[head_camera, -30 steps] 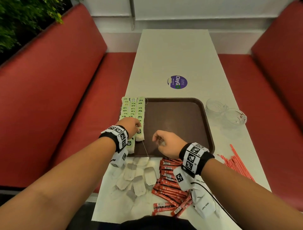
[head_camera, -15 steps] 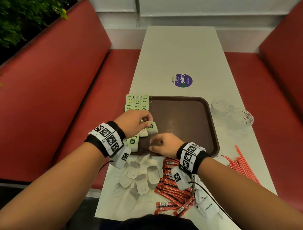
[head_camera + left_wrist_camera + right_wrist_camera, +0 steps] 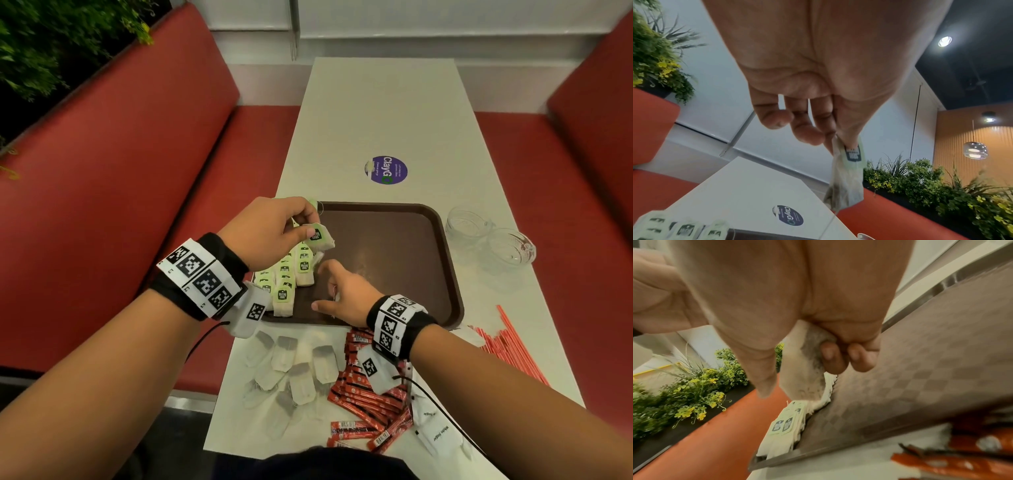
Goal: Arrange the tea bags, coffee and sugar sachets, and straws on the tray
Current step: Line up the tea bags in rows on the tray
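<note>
Over tray (image 3: 442, 219): left hand (image 3: 270, 233) has lifted, pinching a tea bag (image 3: 320, 238).
Right hand (image 3: 346, 294): curled round another bag.
Meaning: row (image 3: 284, 274) keeps growing.

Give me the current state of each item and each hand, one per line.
left hand: raised over the tray's left side, pinching a tea bag by its green tag.
right hand: low over the tray, fingers curled round a second tea bag.
tray: tea bag rows along its left edge, the rest bare.
loose tea bags: on the table, unsorted.
red sachets: heaped on the table.
straws: on the table, right of the tray.
</note>
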Demonstrator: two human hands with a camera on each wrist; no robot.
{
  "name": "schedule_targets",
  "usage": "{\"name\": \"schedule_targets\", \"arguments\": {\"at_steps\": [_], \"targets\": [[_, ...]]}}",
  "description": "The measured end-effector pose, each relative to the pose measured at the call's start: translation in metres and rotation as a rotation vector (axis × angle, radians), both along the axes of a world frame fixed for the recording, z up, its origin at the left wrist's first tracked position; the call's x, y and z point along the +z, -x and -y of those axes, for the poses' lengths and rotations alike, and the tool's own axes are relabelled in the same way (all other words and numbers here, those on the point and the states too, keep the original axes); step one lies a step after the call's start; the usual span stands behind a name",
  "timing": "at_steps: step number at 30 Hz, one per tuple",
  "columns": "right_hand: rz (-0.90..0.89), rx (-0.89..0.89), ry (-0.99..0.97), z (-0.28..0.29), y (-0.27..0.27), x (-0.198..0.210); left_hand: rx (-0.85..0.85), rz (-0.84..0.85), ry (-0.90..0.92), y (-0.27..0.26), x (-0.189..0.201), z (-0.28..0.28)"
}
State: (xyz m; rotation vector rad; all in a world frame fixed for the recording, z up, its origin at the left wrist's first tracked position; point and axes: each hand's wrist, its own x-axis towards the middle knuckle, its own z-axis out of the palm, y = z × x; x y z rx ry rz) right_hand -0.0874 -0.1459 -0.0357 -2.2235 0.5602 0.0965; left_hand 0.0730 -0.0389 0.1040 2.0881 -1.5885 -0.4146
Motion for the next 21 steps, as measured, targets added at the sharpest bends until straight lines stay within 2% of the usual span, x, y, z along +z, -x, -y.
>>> {"name": "schedule_targets", "arguments": {"at_steps": [4, 9, 11, 15, 21], "targets": [[0.037, -0.059, -0.007, -0.003, -0.008, 0.005, -0.020, 0.023, 0.030, 0.003, 0.010, 0.000], [0.065, -0.224, 0.068, 0.000, -0.013, 0.008, -0.024, 0.009, 0.078, 0.003, 0.020, -0.002], [0.058, -0.184, 0.054, 0.001, -0.013, 0.012, -0.025, -0.010, 0.107, 0.004, 0.023, -0.003], [-0.006, 0.012, 0.081, -0.004, -0.011, 0.022, -0.028, -0.040, 0.131, 0.003, 0.024, -0.004], [0.052, 0.019, 0.033, -0.006, -0.005, 0.021, 0.051, 0.044, 0.199, -0.004, 0.028, -0.007]]}}
